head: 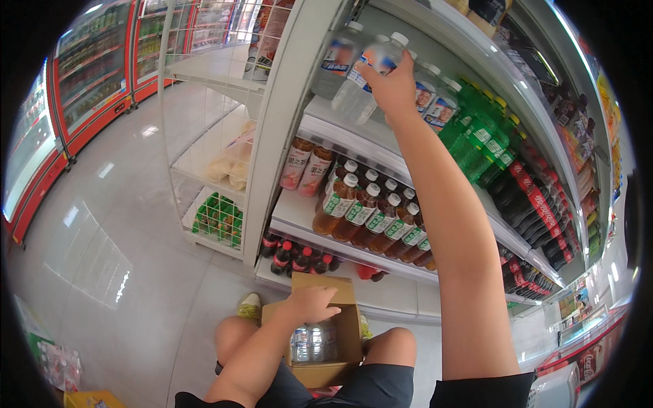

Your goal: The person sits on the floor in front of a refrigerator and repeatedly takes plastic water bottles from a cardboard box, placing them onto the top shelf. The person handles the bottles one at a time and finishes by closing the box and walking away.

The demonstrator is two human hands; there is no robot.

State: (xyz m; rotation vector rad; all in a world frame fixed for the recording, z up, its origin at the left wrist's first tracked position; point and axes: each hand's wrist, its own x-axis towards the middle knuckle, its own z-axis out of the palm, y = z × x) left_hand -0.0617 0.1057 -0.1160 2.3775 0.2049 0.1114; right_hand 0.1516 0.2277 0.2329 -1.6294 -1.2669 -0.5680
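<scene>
My right hand (395,84) grips a clear plastic bottle (352,92) with a white cap and a blue-and-orange label, tilted at the upper shelf. Similar bottles stand beside it: one to the left (331,66) and several behind my hand, such as this bottle (443,109). Below, my left hand (310,304) hovers over an open cardboard box (352,331) between my knees. Its thumb and fingers are apart, with nothing seen between them. Several clear bottles (316,342) lie inside the box, partly hidden by my left forearm.
Green soda bottles (479,132) and cola bottles (530,204) fill the upper shelf's right part. Brown tea bottles (375,217) crowd the shelf below, under my right arm. A white wire rack (204,153) stands at the left; red-framed drink coolers (92,66) line the floor beyond.
</scene>
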